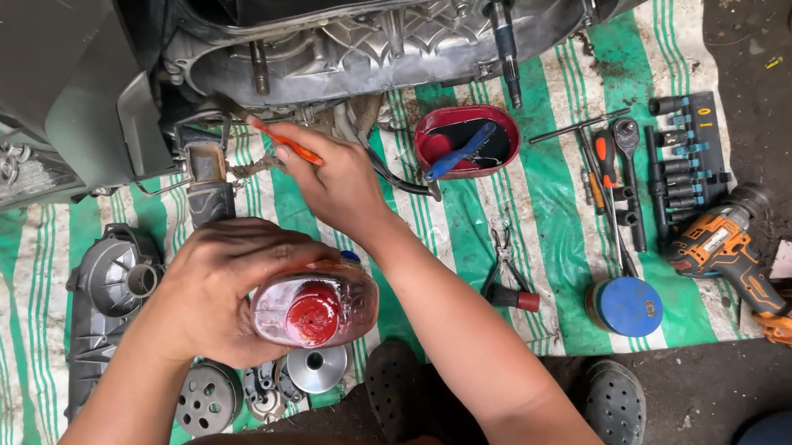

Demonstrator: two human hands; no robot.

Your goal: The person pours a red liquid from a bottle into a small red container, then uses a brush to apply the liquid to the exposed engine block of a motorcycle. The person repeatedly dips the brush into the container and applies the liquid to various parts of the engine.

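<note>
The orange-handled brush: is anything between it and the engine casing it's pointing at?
Nothing visible. The right hand holds the orange-handled brush straight toward the engine casing; the left hand keeps the clear bottle lower, out of the way.

Soft, even daylight fills the scene, bright and without hard shadows. The engine casing (380,45) at 12 o'clock glints faintly. The bottle (316,305) near centre is slightly soft. Straight lines bow outward toward 3 and 9 o'clock.
</note>
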